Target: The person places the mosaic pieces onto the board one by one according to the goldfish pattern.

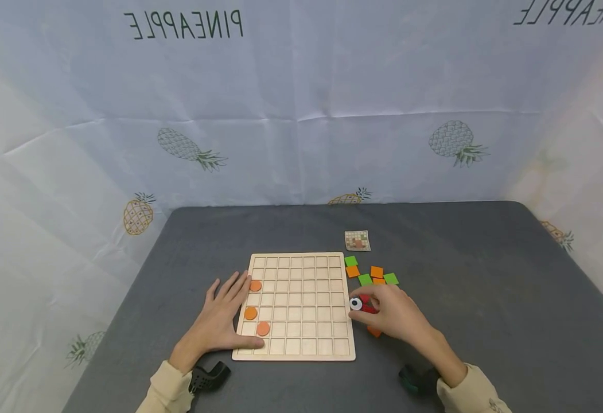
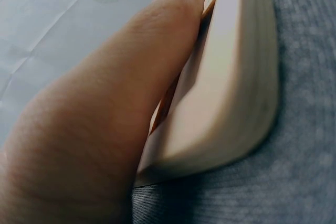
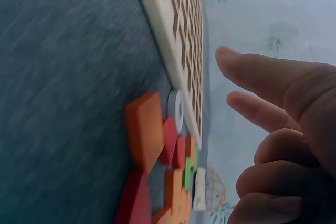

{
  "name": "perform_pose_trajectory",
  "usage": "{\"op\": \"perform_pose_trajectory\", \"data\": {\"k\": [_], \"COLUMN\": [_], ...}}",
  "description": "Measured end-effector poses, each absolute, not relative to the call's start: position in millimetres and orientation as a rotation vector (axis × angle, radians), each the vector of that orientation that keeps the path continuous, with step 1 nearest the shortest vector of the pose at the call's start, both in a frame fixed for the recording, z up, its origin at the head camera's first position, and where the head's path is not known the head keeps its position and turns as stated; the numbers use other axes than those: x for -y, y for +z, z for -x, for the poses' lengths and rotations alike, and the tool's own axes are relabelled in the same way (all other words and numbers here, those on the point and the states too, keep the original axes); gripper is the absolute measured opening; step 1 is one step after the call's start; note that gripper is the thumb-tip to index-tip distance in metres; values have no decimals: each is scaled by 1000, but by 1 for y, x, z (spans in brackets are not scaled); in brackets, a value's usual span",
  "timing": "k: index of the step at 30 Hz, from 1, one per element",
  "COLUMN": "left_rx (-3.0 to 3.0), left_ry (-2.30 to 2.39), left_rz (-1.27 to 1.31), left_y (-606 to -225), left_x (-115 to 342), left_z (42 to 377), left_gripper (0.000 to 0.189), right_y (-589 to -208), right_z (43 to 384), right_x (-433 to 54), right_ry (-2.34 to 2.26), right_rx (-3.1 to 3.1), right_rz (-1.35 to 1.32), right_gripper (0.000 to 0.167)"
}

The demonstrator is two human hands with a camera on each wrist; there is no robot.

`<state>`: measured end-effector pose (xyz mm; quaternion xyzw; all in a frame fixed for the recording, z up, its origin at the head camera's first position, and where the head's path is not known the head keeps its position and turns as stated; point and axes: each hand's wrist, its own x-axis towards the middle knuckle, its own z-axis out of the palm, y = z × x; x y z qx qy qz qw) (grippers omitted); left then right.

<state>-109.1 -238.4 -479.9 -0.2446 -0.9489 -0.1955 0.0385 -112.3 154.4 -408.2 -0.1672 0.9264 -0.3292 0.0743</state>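
Observation:
My left hand [image 1: 220,321] rests spread over the left side of a square wooden grid board [image 1: 308,363], its straight thumb [image 2: 126,51] lying across the near left corner. Beside that palm, three orange discs [image 1: 251,313] sit in cells of the board. My right hand [image 1: 396,312] hovers just off the board's right edge with nothing between thumb and forefinger, its other fingers bent in the right wrist view. Below it are a white disc with a black dot like an eye [image 1: 356,304], red pieces [image 3: 169,140] and an orange block [image 3: 145,129].
Several green tiles [image 1: 391,279] and orange tiles [image 1: 377,272] lie right of the board, some partly hidden by the right hand. A small patterned card [image 1: 357,241] lies behind them on the dark grey table [image 1: 487,275]. A pineapple-print cloth [image 1: 301,160] hangs around the table.

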Motion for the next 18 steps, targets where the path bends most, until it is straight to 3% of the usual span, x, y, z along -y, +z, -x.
{"op": "perform_pose_trajectory", "data": {"k": [18], "left_rx": [2923], "left_ry": [-599], "left_rz": [739], "left_y": [-481], "left_x": [239], "left_z": [110], "left_gripper": [145], "right_y": [-414], "right_z": [116], "right_x": [-173], "right_ry": [-757], "right_rx": [-2811], "right_rz": [240], "right_gripper": [28]}}
